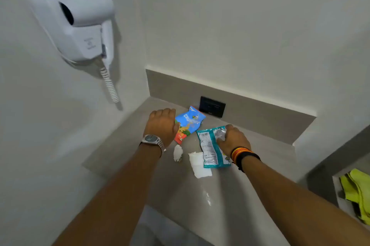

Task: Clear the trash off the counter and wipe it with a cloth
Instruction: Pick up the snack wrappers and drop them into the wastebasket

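On the counter [124, 145], the right hand [234, 139] pinches the teal wrapper [212, 147] — the left hand [162, 123], fingers together, touches the blue snack bag [190, 121] near two tissues [178, 152].

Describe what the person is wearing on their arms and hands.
Both forearms are bare, with no sleeves or gloves. The left wrist carries a silver metal watch with a dark face and link band. The right wrist has stacked bands: red, yellow and orange threads beside a black one.

I see a glossy plastic packet [212, 145] under my right grip [233, 140], crumpled paper [177, 152] beside it, smooth matt worktop [124, 145].
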